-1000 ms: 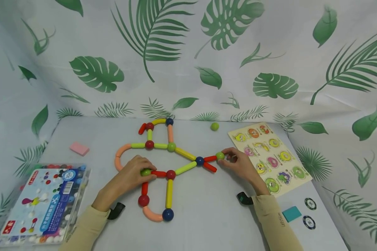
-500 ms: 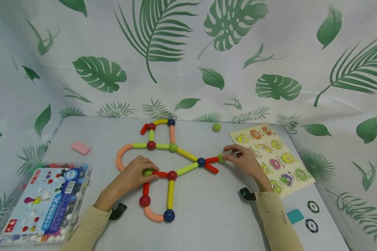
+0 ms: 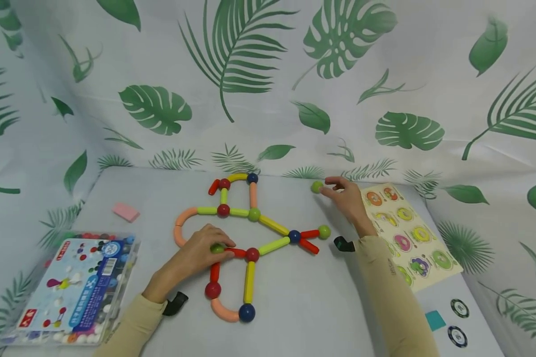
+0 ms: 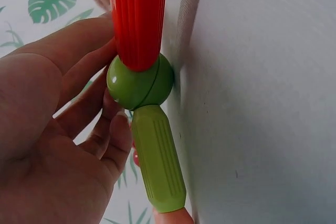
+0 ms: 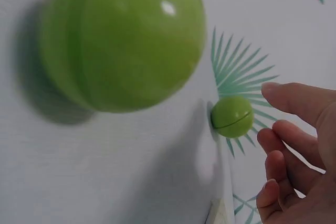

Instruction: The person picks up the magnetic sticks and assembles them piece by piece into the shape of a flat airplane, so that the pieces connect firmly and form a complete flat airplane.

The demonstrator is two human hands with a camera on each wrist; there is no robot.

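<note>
A flat figure of coloured rods and balls lies on the table, with a blue ball (image 3: 295, 236) joining its two sides. My left hand (image 3: 201, 250) holds a green ball (image 4: 139, 82) in it, fingers curled against its side. A red rod (image 4: 139, 19) and a yellow-green rod (image 4: 159, 158) meet at that ball. My right hand (image 3: 346, 198) reaches to a loose green ball (image 5: 232, 117) near the back edge, its thumb and fingers spread beside it. Another green ball (image 3: 324, 232) caps one red rod at the figure's right end; a second red rod (image 3: 309, 246) ends bare.
At the left stands a clear box (image 3: 67, 287) of balls, with a pink block (image 3: 125, 212) behind it. A fruit-sticker sheet (image 3: 429, 238) lies right of my right hand, with a teal block (image 3: 435, 321) and two round chips (image 3: 457, 336) nearer the front.
My right hand has let go of the green ball at the figure's right end and moved back to the loose green ball. My left hand stays at its ball.
</note>
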